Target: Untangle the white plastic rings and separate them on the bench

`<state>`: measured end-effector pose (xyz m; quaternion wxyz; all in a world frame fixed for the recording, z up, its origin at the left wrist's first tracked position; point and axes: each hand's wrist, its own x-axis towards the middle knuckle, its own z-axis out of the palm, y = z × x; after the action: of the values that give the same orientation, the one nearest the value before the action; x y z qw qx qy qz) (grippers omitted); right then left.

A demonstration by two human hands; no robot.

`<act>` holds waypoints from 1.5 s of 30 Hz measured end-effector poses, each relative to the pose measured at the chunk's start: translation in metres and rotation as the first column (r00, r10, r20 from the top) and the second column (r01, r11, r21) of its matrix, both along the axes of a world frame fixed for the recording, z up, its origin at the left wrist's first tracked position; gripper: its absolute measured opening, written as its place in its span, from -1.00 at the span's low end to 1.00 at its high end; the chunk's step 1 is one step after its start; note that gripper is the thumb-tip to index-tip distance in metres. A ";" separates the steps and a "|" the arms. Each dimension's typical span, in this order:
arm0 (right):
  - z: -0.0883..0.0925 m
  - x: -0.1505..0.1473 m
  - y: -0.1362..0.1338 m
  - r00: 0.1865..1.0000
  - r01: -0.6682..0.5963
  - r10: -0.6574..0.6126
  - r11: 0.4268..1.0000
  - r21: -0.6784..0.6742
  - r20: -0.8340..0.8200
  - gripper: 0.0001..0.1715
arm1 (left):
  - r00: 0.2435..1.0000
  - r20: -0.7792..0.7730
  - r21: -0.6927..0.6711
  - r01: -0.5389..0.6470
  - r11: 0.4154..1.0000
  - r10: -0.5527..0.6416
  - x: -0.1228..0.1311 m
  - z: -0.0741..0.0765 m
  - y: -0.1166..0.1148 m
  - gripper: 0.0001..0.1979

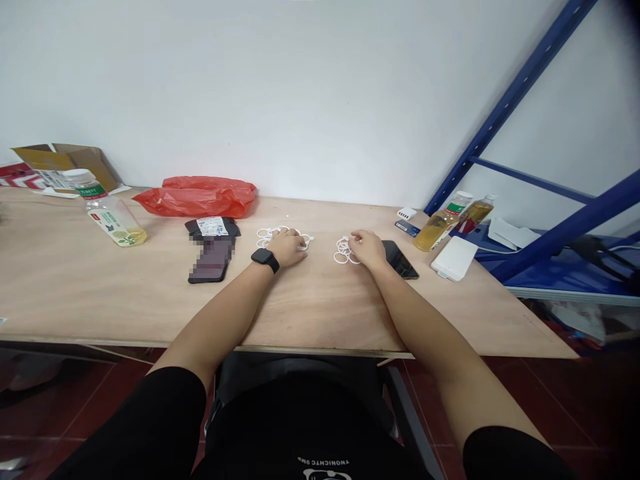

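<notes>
My left hand (287, 247), with a black watch (265, 257) on its wrist, rests palm down over a spread of white plastic rings (263, 233). Its fingers are bent, and a white ring (306, 241) with a small tab shows at the fingertips. To the right, my right hand (369, 248) lies beside a smaller cluster of white rings (341, 256) and partly covers it. The fingers there are curled together at the rings' edge; what they hold, if anything, is hidden. Between both hands lies bare wooden tabletop (320, 293).
A dark phone (400, 260) lies beside my right wrist. Further right are a white case (454, 258), drink bottles (440, 223) and a blue rack (505, 100). Leftward are a pixelated phone (213, 260), a black packet (213, 227), a red bag (200, 197), another bottle (107, 213) and a cardboard box (85, 163).
</notes>
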<state>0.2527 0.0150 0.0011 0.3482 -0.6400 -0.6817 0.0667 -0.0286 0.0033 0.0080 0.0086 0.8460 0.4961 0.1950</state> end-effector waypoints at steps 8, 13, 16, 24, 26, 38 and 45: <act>0.012 -0.036 -0.026 0.954 -0.293 0.299 0.941 0.172 -0.013 -0.73 | 1.000 0.012 0.057 0.002 0.998 -0.003 0.009 0.003 -0.002 -0.76; 0.012 -0.052 -0.037 0.911 -0.408 0.412 0.901 0.150 0.007 -0.77 | 0.992 0.120 0.061 -0.040 0.997 0.033 0.010 0.006 -0.005 -0.78; 0.010 -0.054 -0.038 0.903 -0.426 0.430 0.895 0.129 -0.006 -0.76 | 0.984 0.174 0.017 -0.030 0.999 0.027 0.013 0.006 -0.007 -0.81; 0.006 -0.054 -0.033 0.878 -0.444 0.459 0.887 0.126 -0.137 -0.61 | 0.819 0.514 -0.086 0.345 0.935 -0.255 0.022 0.008 -0.012 -0.78; 0.006 -0.054 -0.033 0.858 -0.454 0.472 0.881 0.132 -0.200 -0.66 | 0.745 0.604 -0.146 0.453 0.879 -0.284 0.024 0.008 -0.011 -0.73; 0.014 -0.061 -0.045 0.828 -0.433 0.418 0.900 0.047 -0.373 -0.76 | 0.724 0.669 -0.192 0.387 0.902 -0.169 0.031 0.008 -0.017 -0.69; 0.011 -0.063 -0.042 0.741 -0.414 0.384 0.907 0.075 -0.550 -0.75 | 0.786 0.592 -0.157 0.332 0.930 -0.181 0.030 0.014 -0.021 -0.70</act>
<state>0.1898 -0.0266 0.0125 0.4910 -0.4410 -0.6703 0.3394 0.0019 -0.0176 0.0221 0.2898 0.8010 0.3710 0.3699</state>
